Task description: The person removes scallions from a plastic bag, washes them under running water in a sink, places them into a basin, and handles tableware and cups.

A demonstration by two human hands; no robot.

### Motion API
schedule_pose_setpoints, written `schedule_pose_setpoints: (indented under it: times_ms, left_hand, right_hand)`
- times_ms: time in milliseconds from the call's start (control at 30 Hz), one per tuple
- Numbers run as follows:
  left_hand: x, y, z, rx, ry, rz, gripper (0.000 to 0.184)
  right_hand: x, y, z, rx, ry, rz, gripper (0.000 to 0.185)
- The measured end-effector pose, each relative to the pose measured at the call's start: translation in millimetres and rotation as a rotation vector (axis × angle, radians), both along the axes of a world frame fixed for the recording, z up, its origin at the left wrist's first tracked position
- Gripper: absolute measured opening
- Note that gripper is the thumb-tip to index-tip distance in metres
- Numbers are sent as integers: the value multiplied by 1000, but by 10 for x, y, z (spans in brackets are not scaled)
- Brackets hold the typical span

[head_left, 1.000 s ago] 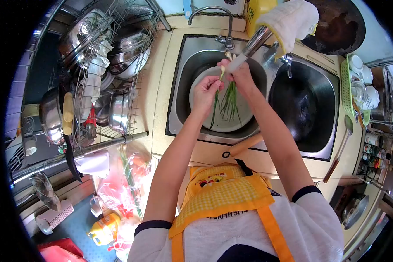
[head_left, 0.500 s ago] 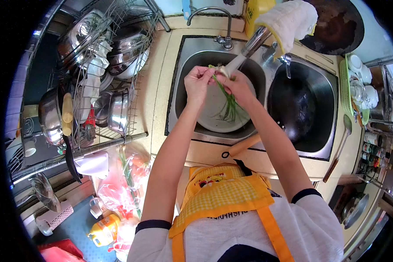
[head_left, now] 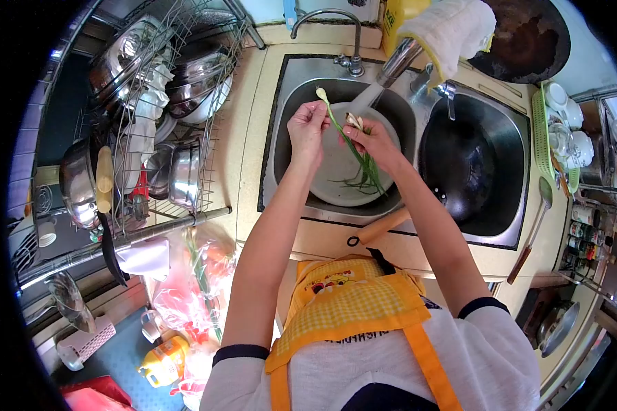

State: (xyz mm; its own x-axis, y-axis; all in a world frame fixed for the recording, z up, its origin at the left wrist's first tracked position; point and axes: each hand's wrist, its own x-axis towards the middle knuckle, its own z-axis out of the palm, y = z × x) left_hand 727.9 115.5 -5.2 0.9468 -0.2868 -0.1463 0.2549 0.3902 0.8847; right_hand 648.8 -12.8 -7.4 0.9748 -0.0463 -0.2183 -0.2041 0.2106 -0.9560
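My left hand (head_left: pixel 308 130) pinches a single spring onion (head_left: pixel 333 118) just below its white bulb, which points up and away from me. My right hand (head_left: pixel 376 142) is closed around several more spring onions (head_left: pixel 370 172), their pale bulb ends showing above the thumb and their green leaves hanging down. Both hands are over a round whitish basin (head_left: pixel 329 185) standing in the left sink bowl (head_left: pixel 288 109). A stream of water (head_left: pixel 368 97) falls into the basin from a thick metal spout (head_left: pixel 399 61) wrapped with a white cloth (head_left: pixel 452 34).
A dark wok (head_left: pixel 459 164) sits in the right sink bowl. Behind the left bowl stands a thin curved tap (head_left: pixel 358 41). A wooden handle (head_left: pixel 384 228) lies at the sink's front edge. Left is a wire rack (head_left: pixel 206 137) of pots; right, a ladle (head_left: pixel 536 219) and a green basket (head_left: pixel 543 137).
My left hand has drawn one spring onion up and left, apart from the others, so its bulb now shows. My right hand keeps the rest, slightly lower.
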Motion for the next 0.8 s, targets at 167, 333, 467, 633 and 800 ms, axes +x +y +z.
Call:
schedule_pose_setpoints:
  times_ms: [167, 333, 467, 633, 800]
  left_hand:
    - [-74, -68, -13, 301, -255, -33, 11]
    - [84, -17, -100, 198, -65, 150, 13]
    - [139, 121, -117, 172, 5, 29, 31]
    - [-95, -70, -120, 306, 20, -24, 19]
    - [-246, -109, -37, 128, 156, -261, 35]
  right_hand:
    - [29, 29, -5, -24, -58, -60, 25]
    - [-7, -32, -141, 9, -113, -49, 24]
    - [-45, -65, -61, 239, -43, -126, 18]
    - [77, -92, -69, 294, -109, -149, 17]
    - [198, -111, -14, 368, -100, -280, 19]
